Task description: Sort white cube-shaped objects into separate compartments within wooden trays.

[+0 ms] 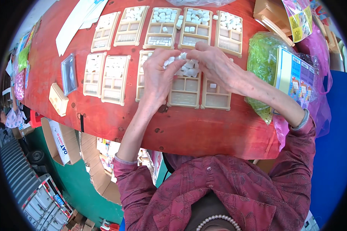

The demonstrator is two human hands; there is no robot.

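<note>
Nearest, at six o'clock from the hands, lay bare red tabletop (219,134). Just beyond it, the left hand (158,73) came in from seven o'clock and the right hand (216,63) from four, meeting over a cream divided tray (184,96) in the near row. The left thumb and forefinger were drawn close and the right fingers bunched narrowly; whether either pinched anything could not be told. They probably converged so that both sets of fingertips reached one heap.

White cubes (189,71) were piled in that tray's far compartment, under the fingers, while its nearer sections showed none. Toward four o'clock, the neighbouring tray (216,101) had a lone cube in a small section. Two trays (112,96) at nine o'clock carried heaps at their far ends.

Farthest, from eleven to one o'clock, five matching trays (201,30) held cubes mostly in their far compartments, two with strays in smaller sections. All faced the same way, perhaps to keep the small sections toward the worker.
</note>
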